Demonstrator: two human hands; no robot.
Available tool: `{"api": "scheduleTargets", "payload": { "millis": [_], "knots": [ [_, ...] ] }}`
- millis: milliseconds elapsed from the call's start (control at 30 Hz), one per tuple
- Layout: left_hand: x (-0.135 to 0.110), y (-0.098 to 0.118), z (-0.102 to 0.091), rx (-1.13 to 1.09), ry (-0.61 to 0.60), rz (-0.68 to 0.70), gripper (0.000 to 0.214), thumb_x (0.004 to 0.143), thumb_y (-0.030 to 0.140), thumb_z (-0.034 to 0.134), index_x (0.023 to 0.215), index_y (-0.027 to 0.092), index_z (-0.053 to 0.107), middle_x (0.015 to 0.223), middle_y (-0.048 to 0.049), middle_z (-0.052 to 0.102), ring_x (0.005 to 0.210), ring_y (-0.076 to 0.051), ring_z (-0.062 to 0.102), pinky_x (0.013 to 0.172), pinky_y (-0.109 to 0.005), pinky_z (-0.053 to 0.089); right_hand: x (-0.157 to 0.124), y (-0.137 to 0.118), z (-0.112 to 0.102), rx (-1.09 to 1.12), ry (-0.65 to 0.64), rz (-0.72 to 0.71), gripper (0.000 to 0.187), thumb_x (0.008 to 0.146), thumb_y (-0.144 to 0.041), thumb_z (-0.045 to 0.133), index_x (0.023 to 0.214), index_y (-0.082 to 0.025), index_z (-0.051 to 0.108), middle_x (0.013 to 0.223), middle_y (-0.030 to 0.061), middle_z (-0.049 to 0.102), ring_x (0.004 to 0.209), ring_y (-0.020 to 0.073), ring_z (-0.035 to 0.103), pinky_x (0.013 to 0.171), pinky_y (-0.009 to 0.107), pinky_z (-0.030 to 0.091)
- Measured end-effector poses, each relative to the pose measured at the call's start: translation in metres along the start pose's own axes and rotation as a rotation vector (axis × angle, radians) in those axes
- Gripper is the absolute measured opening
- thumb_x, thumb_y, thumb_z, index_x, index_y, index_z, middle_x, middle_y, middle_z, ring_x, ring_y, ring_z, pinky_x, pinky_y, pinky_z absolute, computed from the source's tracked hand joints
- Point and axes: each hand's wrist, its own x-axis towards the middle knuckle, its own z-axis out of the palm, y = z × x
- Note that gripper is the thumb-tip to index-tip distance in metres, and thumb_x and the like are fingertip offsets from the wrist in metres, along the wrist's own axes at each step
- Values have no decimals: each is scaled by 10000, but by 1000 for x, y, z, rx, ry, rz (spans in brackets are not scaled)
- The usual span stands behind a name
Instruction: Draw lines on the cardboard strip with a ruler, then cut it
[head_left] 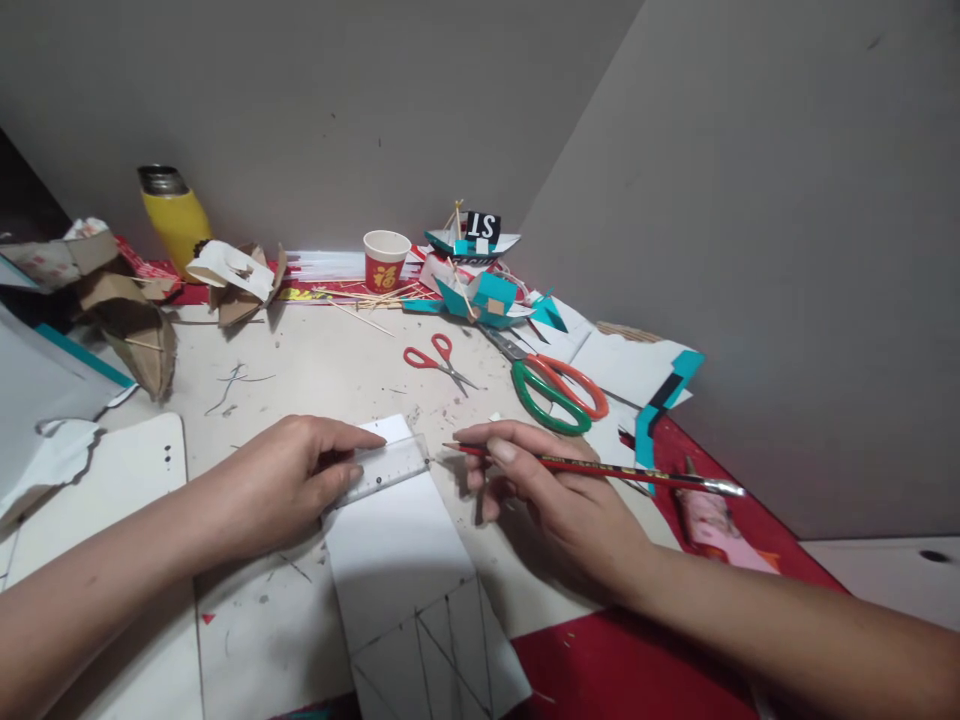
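A strip of white card [397, 560] lies lengthwise in front of me, with pencil lines crossing its near end. Across its far part rests a clear plastic ruler [390, 468]. My left hand [300, 480] presses the ruler down onto the card, fingertips on its left portion. In my right hand [555, 490] is a red and black pencil [585, 466], pinched between thumb and fingers. Its sharpened tip points left, close to the ruler's right end and apart from the card as far as I can see.
Small red scissors [440, 362] and large green-and-orange scissors [559, 390] lie beyond the card. Behind them are a red paper cup [386, 262], thin sticks [382, 300] and teal card boats [480, 295]. A yellow bottle [176, 225] and cardboard pieces [131, 325] stand at the left.
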Motion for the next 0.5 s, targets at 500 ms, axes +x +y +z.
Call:
{"api": "scheduleTargets", "payload": {
  "millis": [500],
  "knots": [
    [5,-3,-1,43,1,41,374,895,334,598,1220,252,762,1255,-84,753,1080,-294,690,955,-433,538,0,1,0,10,0,-3,326,934,-483,651,1009,-177,734,761,31,666,629,126,618,534,233,587]
  ]
}}
